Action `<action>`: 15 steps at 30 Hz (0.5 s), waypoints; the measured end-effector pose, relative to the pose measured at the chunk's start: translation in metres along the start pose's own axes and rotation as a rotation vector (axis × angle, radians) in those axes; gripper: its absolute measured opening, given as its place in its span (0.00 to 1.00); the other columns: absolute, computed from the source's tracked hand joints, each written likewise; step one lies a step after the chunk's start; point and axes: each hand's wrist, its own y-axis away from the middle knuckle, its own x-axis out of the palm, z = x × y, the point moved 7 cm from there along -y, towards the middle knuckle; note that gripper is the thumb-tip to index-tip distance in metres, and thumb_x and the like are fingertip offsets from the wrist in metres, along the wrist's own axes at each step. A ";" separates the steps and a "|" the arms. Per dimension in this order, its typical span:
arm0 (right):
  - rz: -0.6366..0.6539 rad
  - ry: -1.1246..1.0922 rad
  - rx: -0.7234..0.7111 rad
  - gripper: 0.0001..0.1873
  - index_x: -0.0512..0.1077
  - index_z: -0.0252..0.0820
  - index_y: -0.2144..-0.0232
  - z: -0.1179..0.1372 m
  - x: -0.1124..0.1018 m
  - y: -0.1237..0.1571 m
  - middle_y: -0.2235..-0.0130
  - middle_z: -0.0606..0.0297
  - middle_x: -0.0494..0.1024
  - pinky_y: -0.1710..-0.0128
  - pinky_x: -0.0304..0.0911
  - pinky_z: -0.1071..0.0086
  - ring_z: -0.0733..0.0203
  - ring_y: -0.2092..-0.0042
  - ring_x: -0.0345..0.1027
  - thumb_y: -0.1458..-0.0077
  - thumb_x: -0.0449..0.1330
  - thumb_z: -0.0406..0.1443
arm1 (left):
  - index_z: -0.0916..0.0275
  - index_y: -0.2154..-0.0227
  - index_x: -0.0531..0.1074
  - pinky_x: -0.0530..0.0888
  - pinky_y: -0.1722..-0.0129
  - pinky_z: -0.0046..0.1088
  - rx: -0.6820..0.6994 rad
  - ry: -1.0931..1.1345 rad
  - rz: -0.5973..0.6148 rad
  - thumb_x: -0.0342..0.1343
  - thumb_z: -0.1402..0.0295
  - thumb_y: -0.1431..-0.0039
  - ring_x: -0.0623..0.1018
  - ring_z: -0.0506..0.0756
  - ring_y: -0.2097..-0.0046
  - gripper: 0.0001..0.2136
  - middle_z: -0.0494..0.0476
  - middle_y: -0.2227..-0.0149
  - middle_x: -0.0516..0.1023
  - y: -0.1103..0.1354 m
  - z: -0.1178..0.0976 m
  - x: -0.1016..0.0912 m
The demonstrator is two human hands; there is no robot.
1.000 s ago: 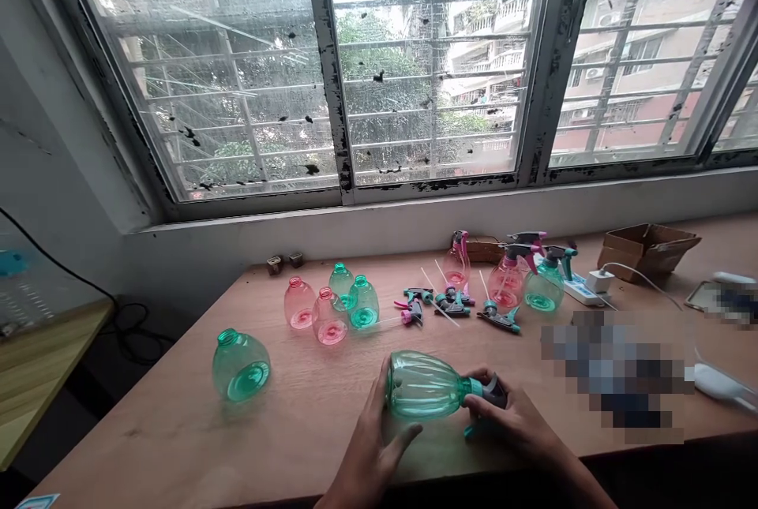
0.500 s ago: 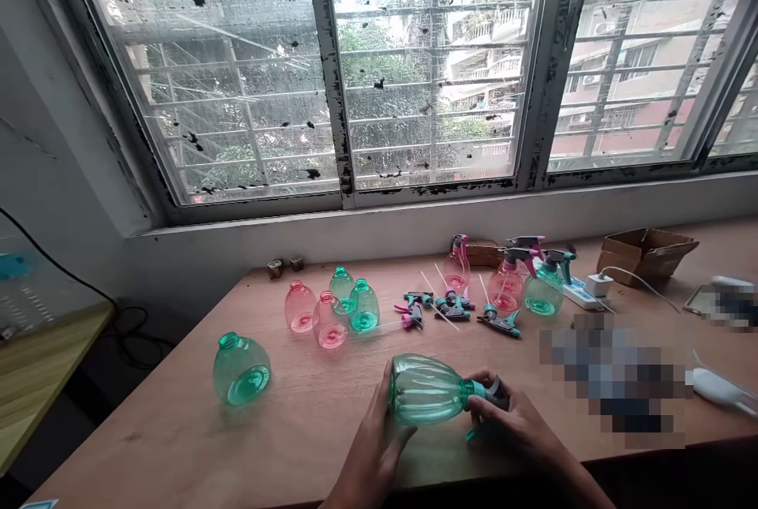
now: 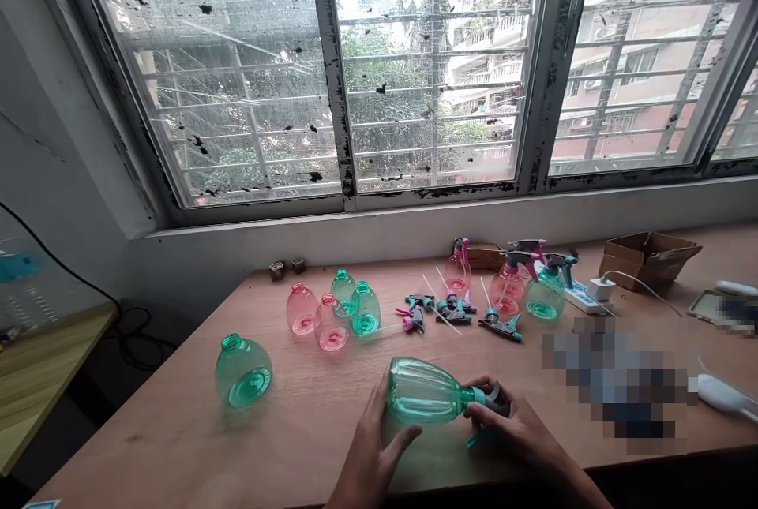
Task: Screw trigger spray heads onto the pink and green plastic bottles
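A clear green spray bottle [image 3: 426, 392] lies on its side in the air above the front of the table, its base to the left. My left hand [image 3: 376, 438] cups the base, fingers against it and the thumb reaching out below the bottle. Around the neck and the grey-and-teal trigger head, my right hand [image 3: 515, 422] is closed; its fingers partly cover the head. A teal tip shows below the right hand. Left of my hands stands a green bottle [image 3: 242, 373] without a head.
Pink bottles [image 3: 332, 325] and green bottles [image 3: 365, 310] without heads stand mid-table. Several loose trigger heads [image 3: 455, 310] with straws lie beside them. Complete spray bottles [image 3: 508, 288], a power strip [image 3: 583, 297] and a cardboard box [image 3: 645, 260] are at the back right.
My left thumb has stretched out farther from the bottle, and that hand's grip looks looser. My right hand stays on the neck and head. The view has shifted slightly.
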 end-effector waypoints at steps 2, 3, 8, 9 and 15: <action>0.011 0.001 0.006 0.20 0.73 0.41 0.60 0.000 0.000 0.000 0.74 0.68 0.76 0.69 0.67 0.68 0.58 0.71 0.72 0.48 0.68 0.48 | 0.54 0.35 0.57 0.55 0.32 0.47 0.014 -0.001 -0.005 0.60 0.63 0.39 0.58 0.64 0.31 0.31 0.60 0.32 0.60 0.000 0.001 -0.001; 0.016 0.002 0.007 0.20 0.73 0.41 0.60 0.000 0.000 0.001 0.73 0.67 0.77 0.69 0.67 0.68 0.57 0.70 0.72 0.48 0.68 0.48 | 0.53 0.34 0.56 0.55 0.32 0.46 0.018 0.003 -0.003 0.60 0.64 0.39 0.58 0.63 0.31 0.31 0.59 0.32 0.59 0.000 0.001 -0.001; -0.001 -0.004 -0.004 0.19 0.73 0.41 0.60 0.002 0.000 0.001 0.73 0.68 0.77 0.68 0.66 0.68 0.58 0.70 0.72 0.47 0.68 0.48 | 0.55 0.34 0.55 0.55 0.32 0.46 0.005 0.027 0.029 0.60 0.60 0.39 0.58 0.64 0.31 0.33 0.60 0.32 0.59 0.001 -0.001 0.001; -0.005 -0.010 -0.006 0.19 0.73 0.41 0.60 0.002 0.000 0.000 0.73 0.68 0.77 0.69 0.66 0.68 0.59 0.71 0.72 0.47 0.68 0.47 | 0.56 0.34 0.56 0.55 0.32 0.46 -0.004 0.033 0.037 0.59 0.58 0.38 0.58 0.64 0.31 0.32 0.61 0.32 0.59 0.000 -0.001 0.001; -0.004 -0.030 -0.019 0.21 0.72 0.39 0.59 -0.001 0.000 -0.002 0.74 0.67 0.76 0.69 0.66 0.67 0.58 0.71 0.71 0.47 0.67 0.48 | 0.57 0.34 0.58 0.56 0.32 0.44 -0.017 0.077 0.037 0.52 0.54 0.34 0.59 0.63 0.31 0.28 0.61 0.32 0.59 0.000 -0.003 -0.001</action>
